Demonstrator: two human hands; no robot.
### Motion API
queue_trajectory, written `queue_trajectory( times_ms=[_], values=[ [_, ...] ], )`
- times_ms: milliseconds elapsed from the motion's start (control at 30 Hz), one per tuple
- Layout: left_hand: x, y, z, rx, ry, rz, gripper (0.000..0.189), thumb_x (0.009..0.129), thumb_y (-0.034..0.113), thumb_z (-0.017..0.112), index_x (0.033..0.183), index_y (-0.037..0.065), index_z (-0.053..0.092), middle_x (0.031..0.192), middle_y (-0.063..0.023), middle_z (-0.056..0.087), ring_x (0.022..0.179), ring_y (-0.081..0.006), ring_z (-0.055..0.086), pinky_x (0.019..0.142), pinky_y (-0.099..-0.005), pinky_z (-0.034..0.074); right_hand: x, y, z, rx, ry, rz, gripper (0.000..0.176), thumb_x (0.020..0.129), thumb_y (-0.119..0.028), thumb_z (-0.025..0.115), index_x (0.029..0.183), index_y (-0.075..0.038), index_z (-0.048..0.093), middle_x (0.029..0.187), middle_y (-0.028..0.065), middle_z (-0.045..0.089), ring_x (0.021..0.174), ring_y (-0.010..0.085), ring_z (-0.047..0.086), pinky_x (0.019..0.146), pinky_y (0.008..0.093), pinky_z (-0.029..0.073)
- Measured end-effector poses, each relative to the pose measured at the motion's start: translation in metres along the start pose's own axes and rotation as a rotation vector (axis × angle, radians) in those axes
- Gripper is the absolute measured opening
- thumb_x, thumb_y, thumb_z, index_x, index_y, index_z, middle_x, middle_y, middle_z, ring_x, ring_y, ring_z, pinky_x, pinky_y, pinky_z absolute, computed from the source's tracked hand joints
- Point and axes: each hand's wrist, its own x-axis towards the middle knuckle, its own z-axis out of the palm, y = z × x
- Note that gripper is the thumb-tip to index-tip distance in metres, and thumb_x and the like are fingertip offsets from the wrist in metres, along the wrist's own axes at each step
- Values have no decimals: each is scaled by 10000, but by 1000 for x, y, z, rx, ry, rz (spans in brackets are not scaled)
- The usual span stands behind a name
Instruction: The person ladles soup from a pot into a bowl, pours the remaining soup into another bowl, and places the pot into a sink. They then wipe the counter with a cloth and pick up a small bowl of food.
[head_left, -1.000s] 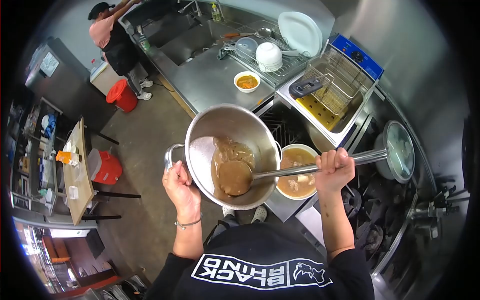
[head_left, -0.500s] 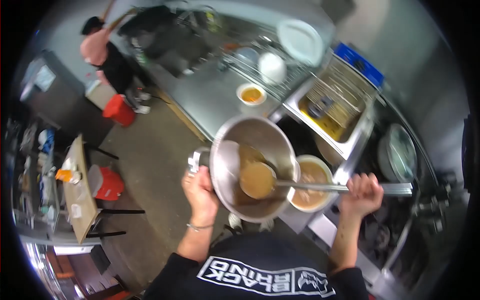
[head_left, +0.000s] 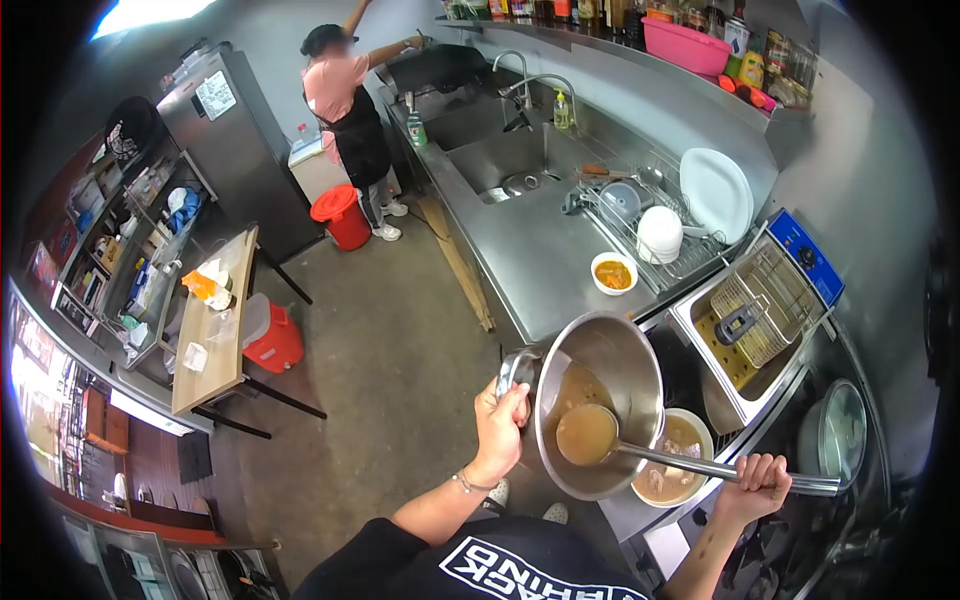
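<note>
My left hand grips the handle of a steel pot, which tilts toward the right. In my right hand is the long metal handle of a ladle. The ladle's bowl, full of brown broth, is inside the pot, and a little more broth lies at the pot's bottom. A white bowl with broth and pieces of meat stands just right of the pot, partly hidden behind its rim and the ladle handle.
A small bowl of orange food stands on the steel counter. Beyond are a dish rack, a deep fryer and a sink. A person stands at the far end. A wooden table is at left.
The view has swung, so the room sits further right and lower. Both hands still hold the pot and ladle, with the ladle's bowl still inside the pot.
</note>
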Motion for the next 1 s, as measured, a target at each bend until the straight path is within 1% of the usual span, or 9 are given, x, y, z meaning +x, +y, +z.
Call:
queue_trajectory(
  times_ms=[267, 400, 467, 567, 600, 800, 900, 1000],
  values=[
    [-8, -1, 1, 42, 1, 22, 169, 821, 39, 530, 675, 74, 453, 482, 44, 376, 417, -39, 306, 407, -205, 257, 0, -2, -4, 20, -8, 5, 274, 811, -171, 457, 587, -139, 303, 433, -28, 255, 364, 60, 239, 380, 204, 235],
    [-13, -2, 1, 25, -23, 34, 178, 823, 38, 529, 668, 74, 449, 479, 40, 380, 415, -41, 309, 406, -204, 260, -1, -4, -4, 30, 36, -13, 276, 813, -173, 461, 588, -140, 304, 433, -27, 254, 366, 61, 238, 381, 206, 231],
    [-14, -4, 0, 61, -3, 51, 189, 824, 42, 534, 659, 76, 447, 475, 38, 383, 412, -40, 311, 404, -203, 262, 0, -6, -5, 43, 8, -20, 269, 814, -175, 466, 598, -139, 309, 436, -26, 256, 371, 62, 242, 387, 213, 228],
    [-14, -5, 1, 66, -24, 66, 194, 823, 44, 538, 655, 76, 446, 475, 36, 388, 411, -40, 313, 404, -203, 264, 0, -8, -3, 51, 2, -35, 266, 813, -173, 470, 603, -139, 310, 438, -26, 258, 376, 62, 247, 394, 218, 227],
    [-14, -5, 2, 89, -20, 72, 197, 825, 48, 539, 655, 77, 445, 474, 36, 387, 411, -39, 312, 403, -203, 264, 1, -9, -5, 61, -37, -18, 260, 806, -166, 468, 601, -138, 310, 440, -25, 259, 379, 61, 251, 400, 219, 228],
    [-18, -6, 8, 101, -21, 68, 198, 831, 40, 529, 656, 73, 443, 474, 36, 388, 412, -39, 311, 403, -203, 265, -3, -12, -3, 27, -102, -59, 241, 788, -150, 463, 598, -132, 316, 435, -24, 257, 373, 64, 241, 394, 220, 238],
    [-19, -5, 10, 90, -48, 73, 195, 832, 34, 526, 659, 70, 443, 476, 35, 389, 412, -40, 310, 404, -203, 267, -4, -13, -6, 53, -74, -49, 246, 788, -150, 463, 593, -130, 315, 431, -23, 259, 369, 66, 236, 392, 221, 245],
    [-20, -8, 10, 103, -32, 77, 189, 831, 32, 526, 664, 67, 444, 476, 34, 389, 412, -41, 309, 405, -203, 268, -6, -13, -4, 42, -101, -55, 254, 789, -153, 465, 588, -130, 311, 429, -25, 263, 369, 65, 236, 393, 221, 245]
  ],
)
